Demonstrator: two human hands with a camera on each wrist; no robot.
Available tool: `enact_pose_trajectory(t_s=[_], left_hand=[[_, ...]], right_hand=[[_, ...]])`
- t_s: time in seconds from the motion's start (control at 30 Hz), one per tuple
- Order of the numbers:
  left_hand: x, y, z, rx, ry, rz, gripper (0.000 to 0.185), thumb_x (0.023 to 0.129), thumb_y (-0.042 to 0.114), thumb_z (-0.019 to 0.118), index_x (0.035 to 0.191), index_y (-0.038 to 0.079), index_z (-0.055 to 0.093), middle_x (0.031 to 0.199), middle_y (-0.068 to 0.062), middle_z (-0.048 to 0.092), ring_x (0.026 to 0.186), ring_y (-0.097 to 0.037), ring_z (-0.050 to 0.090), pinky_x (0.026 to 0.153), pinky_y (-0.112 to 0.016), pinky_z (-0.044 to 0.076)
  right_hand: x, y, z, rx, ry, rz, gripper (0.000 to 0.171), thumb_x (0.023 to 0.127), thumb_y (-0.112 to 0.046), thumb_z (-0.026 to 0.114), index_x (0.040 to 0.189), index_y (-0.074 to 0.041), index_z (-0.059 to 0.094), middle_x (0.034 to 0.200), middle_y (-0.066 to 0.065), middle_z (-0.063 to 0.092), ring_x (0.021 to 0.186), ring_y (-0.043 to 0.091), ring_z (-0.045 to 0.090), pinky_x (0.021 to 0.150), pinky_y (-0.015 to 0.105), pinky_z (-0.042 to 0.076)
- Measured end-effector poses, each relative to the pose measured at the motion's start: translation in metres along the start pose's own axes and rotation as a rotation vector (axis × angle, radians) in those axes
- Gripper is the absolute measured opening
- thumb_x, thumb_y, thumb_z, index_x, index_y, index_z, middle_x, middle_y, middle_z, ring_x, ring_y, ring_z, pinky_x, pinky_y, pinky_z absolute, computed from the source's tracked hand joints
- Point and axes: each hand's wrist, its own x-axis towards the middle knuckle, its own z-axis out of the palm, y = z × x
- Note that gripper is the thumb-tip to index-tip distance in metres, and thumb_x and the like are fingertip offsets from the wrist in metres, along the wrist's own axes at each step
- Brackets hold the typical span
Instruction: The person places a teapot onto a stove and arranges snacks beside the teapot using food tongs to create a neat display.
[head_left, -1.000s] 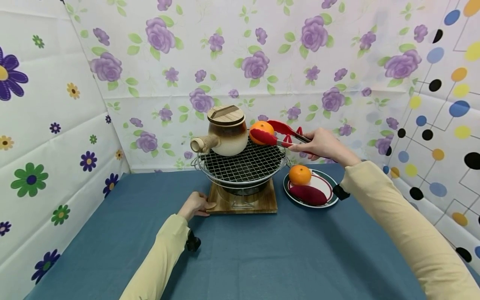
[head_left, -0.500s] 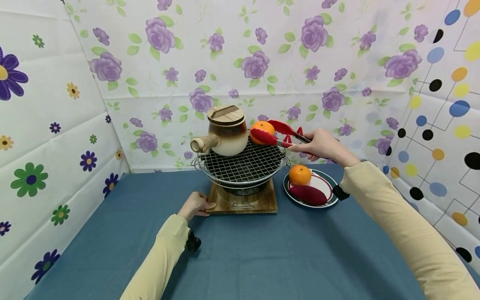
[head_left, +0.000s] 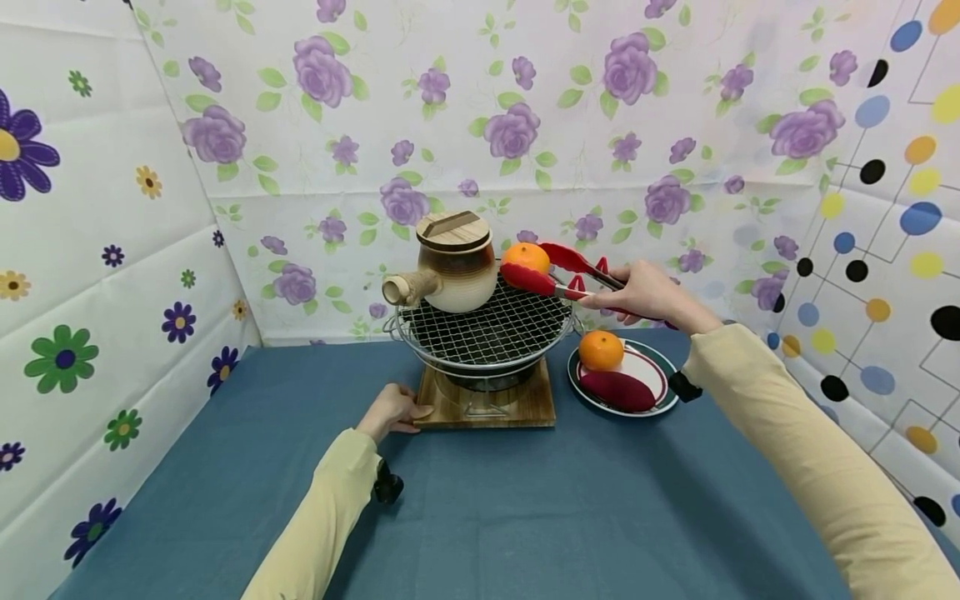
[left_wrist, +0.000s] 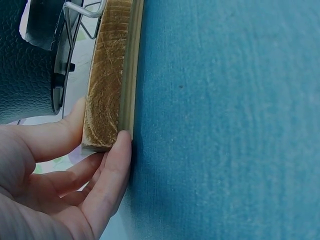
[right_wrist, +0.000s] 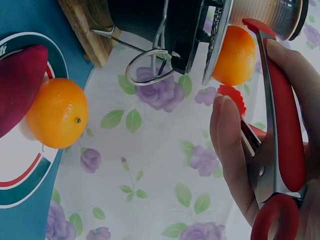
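Observation:
My right hand (head_left: 647, 291) grips red tongs (head_left: 558, 273) (right_wrist: 277, 125) whose tips clasp an orange (head_left: 524, 257) (right_wrist: 236, 56) at the back right of the wire grill (head_left: 486, 327), beside a clay pot (head_left: 453, 261) with a wooden lid. My left hand (head_left: 392, 410) (left_wrist: 75, 170) holds the front left corner of the wooden board (head_left: 487, 407) (left_wrist: 107, 85) under the stove, thumb on top and fingers against its edge.
A plate (head_left: 651, 367) (right_wrist: 30, 185) right of the stove carries a second orange (head_left: 601, 350) (right_wrist: 57, 112) and a purple sweet potato (head_left: 617, 390) (right_wrist: 17, 82). Blue cloth (head_left: 487, 508) covers the table. Patterned walls close in at the back and both sides.
Almost nothing has moved; the tongs with the orange stay over the grill's back right, and the left hand stays on the board.

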Motion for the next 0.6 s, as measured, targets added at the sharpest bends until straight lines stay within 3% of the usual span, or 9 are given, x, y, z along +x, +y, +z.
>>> enact_pose_trajectory(t_s=[0.2,0.3,0.43,0.5,0.6], left_hand=[[0.007,-0.004,-0.001,-0.002,0.000,0.016,0.027,0.075,-0.002,0.072,0.086,-0.007,0.047,0.073,-0.016,0.043,0.059,-0.023,0.046,0.059,-0.039,0.054],[-0.001,0.002,0.001,-0.001,0.022,-0.001,0.021,0.078,-0.005,0.068,0.089,-0.005,0.049,0.073,-0.014,0.043,0.059,-0.021,0.045,0.062,-0.039,0.054],[-0.005,0.004,0.001,-0.010,0.009,0.007,0.022,0.080,-0.006,0.066,0.094,-0.007,0.049,0.071,-0.011,0.041,0.059,-0.019,0.044,0.063,-0.039,0.054],[-0.005,0.004,0.000,-0.008,0.002,0.012,0.020,0.080,-0.005,0.066,0.082,-0.002,0.047,0.066,-0.008,0.039,0.056,-0.017,0.042,0.063,-0.039,0.054],[-0.004,0.003,0.000,-0.010,0.004,0.017,0.037,0.079,-0.004,0.067,0.066,0.009,0.034,0.057,-0.004,0.032,0.051,-0.015,0.037,0.063,-0.039,0.054]], right_hand=[[0.000,0.003,-0.001,0.040,-0.005,0.008,0.056,0.071,-0.052,0.071,0.093,-0.002,0.058,0.067,0.011,0.060,0.054,0.024,0.058,0.052,0.033,0.051],[-0.002,0.005,-0.003,0.032,0.017,0.000,0.059,0.069,-0.054,0.071,0.090,-0.001,0.057,0.065,0.013,0.058,0.052,0.024,0.058,0.050,0.032,0.050],[-0.006,0.007,-0.006,0.054,0.057,0.007,0.059,0.067,-0.055,0.072,0.085,-0.002,0.056,0.064,0.014,0.057,0.052,0.026,0.058,0.049,0.035,0.050],[-0.008,0.009,-0.008,0.071,0.065,0.010,0.058,0.068,-0.054,0.072,0.088,-0.002,0.057,0.065,0.014,0.058,0.053,0.028,0.058,0.049,0.035,0.050],[-0.011,0.013,-0.010,0.072,0.071,0.007,0.060,0.069,-0.054,0.072,0.095,-0.002,0.058,0.067,0.014,0.059,0.054,0.027,0.059,0.050,0.036,0.051]])
